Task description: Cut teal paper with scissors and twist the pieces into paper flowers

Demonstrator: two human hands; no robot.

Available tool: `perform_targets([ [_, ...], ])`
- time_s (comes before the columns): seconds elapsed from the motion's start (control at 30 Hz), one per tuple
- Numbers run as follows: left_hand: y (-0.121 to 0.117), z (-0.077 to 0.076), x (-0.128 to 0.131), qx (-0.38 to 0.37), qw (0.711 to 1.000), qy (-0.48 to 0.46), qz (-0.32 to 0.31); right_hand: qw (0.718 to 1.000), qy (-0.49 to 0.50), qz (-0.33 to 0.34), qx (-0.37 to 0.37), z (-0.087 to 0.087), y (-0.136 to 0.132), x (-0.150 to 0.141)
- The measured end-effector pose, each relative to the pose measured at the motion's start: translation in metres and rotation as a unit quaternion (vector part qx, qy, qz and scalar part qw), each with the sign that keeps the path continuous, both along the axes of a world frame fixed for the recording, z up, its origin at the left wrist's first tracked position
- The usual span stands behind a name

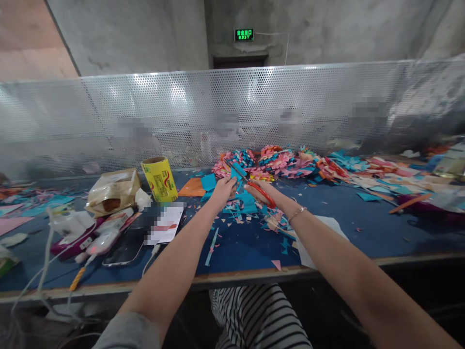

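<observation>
My left hand (222,189) pinches a small piece of blue paper (238,173) above the blue table top (240,245). My right hand (262,194) is closed round red-handled scissors (254,186), whose blades reach up-left to the blue piece. A thin bracelet sits on my right wrist. Under both hands lies a heap of blue and pink paper scraps (247,208).
Folded coloured paper flowers (276,162) lie in a row behind my hands, below a perforated metal screen (232,111). A yellow tape roll (160,179), a paper bag (112,191), phones (125,247) and cables lie at the left. More paper offcuts (392,179) spread to the right.
</observation>
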State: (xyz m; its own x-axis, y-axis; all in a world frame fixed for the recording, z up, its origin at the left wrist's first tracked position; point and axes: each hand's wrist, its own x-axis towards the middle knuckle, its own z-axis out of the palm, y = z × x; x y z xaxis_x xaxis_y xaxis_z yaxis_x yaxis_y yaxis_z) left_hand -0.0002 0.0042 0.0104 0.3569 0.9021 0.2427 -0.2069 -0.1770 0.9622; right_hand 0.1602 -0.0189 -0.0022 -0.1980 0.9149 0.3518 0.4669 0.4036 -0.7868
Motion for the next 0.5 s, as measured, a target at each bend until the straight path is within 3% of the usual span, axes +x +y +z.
perform_targets([
  [0.17,-0.004,0.003,0.001,-0.012,1.000,0.012,0.020,0.995,-0.082,-0.037,0.048,0.005,-0.001,-0.002],
  [0.33,-0.003,0.004,0.000,-0.061,0.997,0.019,0.048,0.967,-0.160,-0.192,0.045,0.003,0.014,0.007],
  [0.5,0.002,0.003,0.000,-0.079,0.992,-0.011,0.094,0.936,-0.225,-0.270,0.018,-0.008,0.023,0.029],
])
